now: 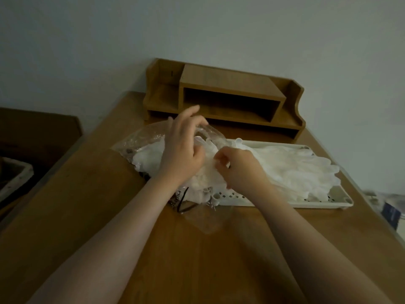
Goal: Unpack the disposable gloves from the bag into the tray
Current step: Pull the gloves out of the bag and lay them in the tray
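Seen from a head-worn camera over a wooden desk (197, 249): two bare forearms reaching in, both hands meeting above a heap of white disposable gloves (293, 170). Left hand (183, 150) lifted at the mouth of one clear plastic bag (140, 139), thumb and fingertips closed on the bag's upper film, index finger raised and apart from the rest. Right hand (237, 166) just beside it, fingers curled and pinching a fold of glove material at the bag's opening, directly under and between the two sets of fingertips. Gloves lying in two places: a bunch inside the bag, beneath the left palm, and a larger pile spread across one shallow white tray (341, 200) with a perforated floor, extending well to the right of the right hand's knuckles. Exact number of gloves impossible to tell, the thin white layers overlapping and blurred in dim light. Bag lying with its near end touching the tray's left edge, black printed lettering showing at its lower corner. Behind both, against a pale wall (219, 29), one wooden desk organiser (230, 95) with open shelves. At far left, off the desk, part of a pale bin (15, 178) in shadow; at far right, past the desk edge, a blurred dark blue item (391, 212).
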The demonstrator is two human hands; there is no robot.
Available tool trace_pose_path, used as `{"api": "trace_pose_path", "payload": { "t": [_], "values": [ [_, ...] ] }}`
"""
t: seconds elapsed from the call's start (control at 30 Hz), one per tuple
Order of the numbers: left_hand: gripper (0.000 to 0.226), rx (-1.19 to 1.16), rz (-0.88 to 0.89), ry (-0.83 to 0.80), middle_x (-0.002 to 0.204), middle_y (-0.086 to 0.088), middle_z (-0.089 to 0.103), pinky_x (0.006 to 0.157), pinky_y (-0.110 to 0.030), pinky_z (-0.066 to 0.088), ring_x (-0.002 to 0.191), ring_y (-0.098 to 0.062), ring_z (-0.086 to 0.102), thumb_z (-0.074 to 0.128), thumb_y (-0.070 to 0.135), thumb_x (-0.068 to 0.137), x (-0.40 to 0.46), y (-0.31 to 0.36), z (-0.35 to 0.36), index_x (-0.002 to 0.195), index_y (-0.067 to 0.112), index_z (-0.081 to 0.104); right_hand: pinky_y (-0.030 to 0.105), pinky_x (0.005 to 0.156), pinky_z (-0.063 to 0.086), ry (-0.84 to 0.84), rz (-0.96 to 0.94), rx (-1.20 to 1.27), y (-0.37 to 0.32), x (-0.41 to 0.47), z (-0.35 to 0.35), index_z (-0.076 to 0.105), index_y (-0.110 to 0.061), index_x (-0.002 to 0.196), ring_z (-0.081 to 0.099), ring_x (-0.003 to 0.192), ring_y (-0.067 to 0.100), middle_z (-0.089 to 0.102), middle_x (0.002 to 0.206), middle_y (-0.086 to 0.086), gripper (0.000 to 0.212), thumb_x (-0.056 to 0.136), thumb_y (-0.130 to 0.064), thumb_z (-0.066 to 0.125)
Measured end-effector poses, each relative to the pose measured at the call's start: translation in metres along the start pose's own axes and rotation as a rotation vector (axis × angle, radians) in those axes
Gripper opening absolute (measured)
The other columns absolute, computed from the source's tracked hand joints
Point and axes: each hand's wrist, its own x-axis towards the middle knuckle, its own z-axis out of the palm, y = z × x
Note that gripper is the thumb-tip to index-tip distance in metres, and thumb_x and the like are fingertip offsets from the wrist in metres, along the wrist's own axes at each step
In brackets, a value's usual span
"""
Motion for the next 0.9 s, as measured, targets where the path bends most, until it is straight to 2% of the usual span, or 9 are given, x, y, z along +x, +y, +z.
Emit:
{"api": "trace_pose_path", "payload": {
  "t": [0.1,0.2,0.27,0.37,0.47,0.57,0.7,0.8,0.9],
  "values": [
    [0.025,0.168,0.207,-0.224,0.152,-0.01,0.027,0.114,-0.047,-0.001,0.142,-0.029,0.017,0.044,0.039,0.087,-0.004,0.002,0.006,0.098,0.02,0.057,0.025,0.059,0.045,0.179,-0.021,-0.105,0.003,0.001,-0.001,0.064,-0.014,0.095,0.055,0.069,0.015,0.056,0.091,-0.004,0.013,0.094,-0.015,0.051],
    [0.056,0.264,0.068,-0.273,0.157,-0.004,0.017,0.114,-0.048,-0.006,0.145,-0.027,0.006,0.042,0.069,0.077,-0.007,-0.001,0.006,0.096,0.019,0.059,0.017,0.062,0.038,0.223,-0.103,0.083,0.012,0.001,-0.001,0.063,-0.015,0.086,0.048,0.073,0.008,0.044,0.097,-0.008,0.003,0.089,-0.017,0.062],
    [0.07,0.402,-0.013,-0.327,0.159,-0.001,0.007,0.114,-0.049,-0.007,0.146,-0.024,-0.002,0.046,0.076,0.068,-0.008,-0.007,0.004,0.111,0.022,0.057,0.015,0.07,0.039,0.207,-0.089,0.336,0.02,0.0,-0.005,0.06,-0.02,0.078,0.05,0.082,0.002,0.048,0.098,-0.011,0.011,0.088,-0.022,0.064],
    [0.078,0.555,-0.143,-0.406,0.159,0.0,0.002,0.116,-0.049,-0.003,0.145,-0.025,-0.002,0.049,0.073,0.074,-0.006,-0.011,0.007,0.135,0.024,0.043,0.021,0.079,0.04,0.117,-0.032,0.738,0.022,-0.003,-0.01,0.056,-0.019,0.074,0.054,0.095,0.004,0.058,0.105,-0.007,0.017,0.09,-0.017,0.06],
    [0.074,0.613,-0.189,-0.336,0.157,-0.005,0.011,0.116,-0.05,0.005,0.144,-0.027,0.008,0.053,0.067,0.078,-0.003,-0.014,0.007,0.136,0.023,0.042,0.023,0.087,0.044,0.09,-0.039,1.038,0.024,-0.002,-0.011,0.053,-0.013,0.075,0.059,0.093,0.007,0.065,0.095,-0.004,0.022,0.095,-0.009,0.048],
    [0.074,0.691,-0.304,-0.344,0.156,-0.008,0.011,0.114,-0.052,0.008,0.143,-0.031,0.01,0.061,0.057,0.079,-0.003,-0.026,0.0,0.14,0.022,0.035,0.037,0.088,0.049,0.163,-0.034,1.41,0.027,0.001,-0.018,0.05,-0.01,0.077,0.062,0.087,0.022,0.067,0.085,0.005,0.025,0.1,-0.009,0.039],
    [0.058,0.787,-0.47,-0.337,0.156,-0.011,0.01,0.115,-0.051,0.013,0.142,-0.033,0.011,0.058,0.025,0.089,-0.006,-0.037,-0.003,0.141,0.018,0.035,0.032,0.077,0.051,0.344,0.07,1.55,0.029,0.0,-0.026,0.046,-0.011,0.085,0.064,0.074,0.021,0.064,0.071,0.004,0.023,0.103,-0.016,0.033],
    [0.056,0.687,-0.503,-0.349,0.157,-0.009,-0.003,0.115,-0.054,0.001,0.144,-0.034,-0.005,0.054,0.011,0.087,-0.003,-0.028,-0.001,0.14,0.021,0.036,0.037,0.08,0.049,0.348,0.145,1.773,0.033,0.003,-0.027,0.043,-0.01,0.094,0.059,0.067,0.02,0.056,0.068,0.005,0.017,0.102,-0.022,0.035],
    [0.059,0.392,-0.28,-0.264,0.158,-0.001,-0.006,0.115,-0.052,-0.008,0.143,-0.025,-0.016,0.055,0.006,0.081,0.001,-0.001,-0.001,0.135,0.026,0.043,0.036,0.077,0.048,0.287,0.252,1.972,0.033,0.005,-0.023,0.045,-0.01,0.094,0.051,0.061,0.018,0.049,0.066,0.003,0.022,0.101,-0.029,0.037]
  ]
}}
